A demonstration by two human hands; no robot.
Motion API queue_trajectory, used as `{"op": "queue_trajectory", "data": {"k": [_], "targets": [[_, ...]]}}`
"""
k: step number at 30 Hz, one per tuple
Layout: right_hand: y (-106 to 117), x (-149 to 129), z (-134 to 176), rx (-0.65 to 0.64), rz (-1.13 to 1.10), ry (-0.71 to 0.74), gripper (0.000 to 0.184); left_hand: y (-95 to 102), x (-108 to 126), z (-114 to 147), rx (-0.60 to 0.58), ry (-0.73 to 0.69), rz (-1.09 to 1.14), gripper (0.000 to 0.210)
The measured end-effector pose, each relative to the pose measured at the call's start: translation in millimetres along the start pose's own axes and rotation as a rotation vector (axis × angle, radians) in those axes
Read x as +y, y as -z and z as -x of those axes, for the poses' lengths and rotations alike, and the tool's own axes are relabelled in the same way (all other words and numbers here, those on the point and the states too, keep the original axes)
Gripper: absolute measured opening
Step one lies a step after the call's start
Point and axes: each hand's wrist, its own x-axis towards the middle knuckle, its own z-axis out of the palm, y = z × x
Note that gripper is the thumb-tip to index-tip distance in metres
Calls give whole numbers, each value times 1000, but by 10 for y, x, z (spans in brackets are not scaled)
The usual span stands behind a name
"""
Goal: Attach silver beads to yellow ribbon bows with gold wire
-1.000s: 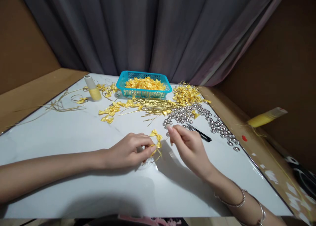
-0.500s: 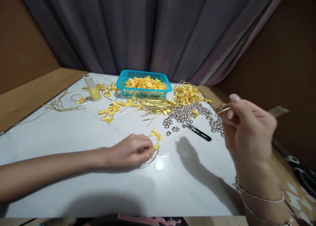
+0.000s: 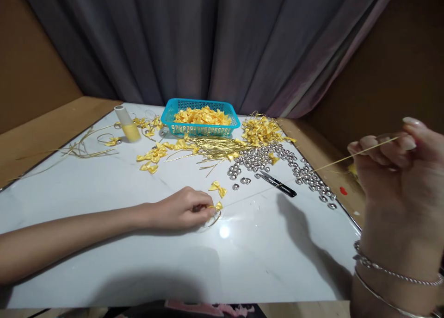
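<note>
Low over the white table, my left hand (image 3: 192,208) pinches a small yellow ribbon bow (image 3: 218,206) with a loop of gold cord (image 3: 215,220) hanging from it. A thin yellow thread (image 3: 354,155) runs taut from this bow up to the right. At its far end, my right hand (image 3: 402,165) is raised at the right edge, fingers closed on the thread. Whether a needle is in those fingers I cannot tell. Another yellow bow (image 3: 218,188) lies just beyond my left fingertips. Black thread snips (image 3: 279,184) rest beneath the thread's line.
Behind stand a blue basket (image 3: 199,132) of yellow bows and a thread spool (image 3: 127,124). Gold cords (image 3: 217,149), a pile of corded bows (image 3: 262,129) and many silver beads (image 3: 255,159) spread across the table. A grey curtain (image 3: 194,45) hangs at the back.
My right hand has moved further right, drawing out the yellow thread, so a longer stretch shows. My left hand keeps its pinch on the bow in nearly the same spot.
</note>
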Motion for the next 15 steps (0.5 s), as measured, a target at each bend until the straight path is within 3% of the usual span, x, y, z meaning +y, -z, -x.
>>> {"op": "queue_trajectory", "data": {"k": [2,5,8,10,12,15], "targets": [[-40,35,18,97,10,80,38,6,-6,8,-27,65,82,24],[-141,99,88,291,183,371,35,15,11,19,-73,139,194,28],[-232,148,184,231,390,440,29,27,44,19,-97,180,279,29],[-269,167,257,120,358,354,28,32,61,16,-99,188,302,29],[-303,174,356,-71,259,214,25,33,71,17,-88,180,288,29],[-395,175,580,-563,271,-94,24,32,74,28,-66,152,247,29]]}}
